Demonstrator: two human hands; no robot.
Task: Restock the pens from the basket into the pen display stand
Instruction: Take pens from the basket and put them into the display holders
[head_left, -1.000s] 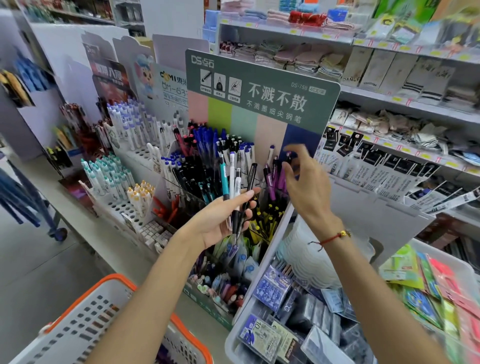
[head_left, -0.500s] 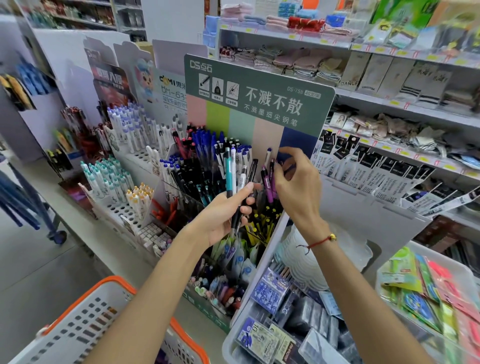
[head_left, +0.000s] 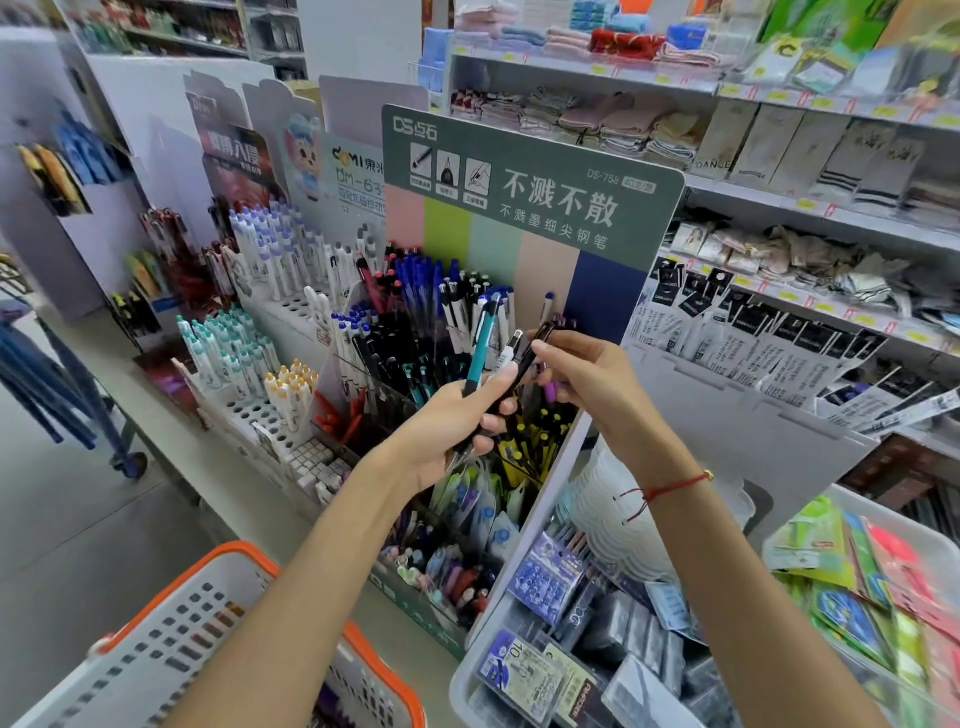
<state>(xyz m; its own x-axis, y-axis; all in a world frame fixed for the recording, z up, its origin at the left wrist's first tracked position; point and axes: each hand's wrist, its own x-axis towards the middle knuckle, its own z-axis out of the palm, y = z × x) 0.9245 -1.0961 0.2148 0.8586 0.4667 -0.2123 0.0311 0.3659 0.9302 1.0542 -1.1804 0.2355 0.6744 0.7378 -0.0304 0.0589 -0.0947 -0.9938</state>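
Shop display stand (head_left: 524, 218) (pens (head_left: 415, 312) inside)

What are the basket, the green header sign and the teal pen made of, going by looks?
Basket: moulded plastic by the look, matte white slotted wall, orange rim. Green header sign: probably printed card or thin board, a flat matte sheet with a thin cut edge. Teal pen, held in the left hand: likely glossy plastic barrel; the clip's material is unclear.
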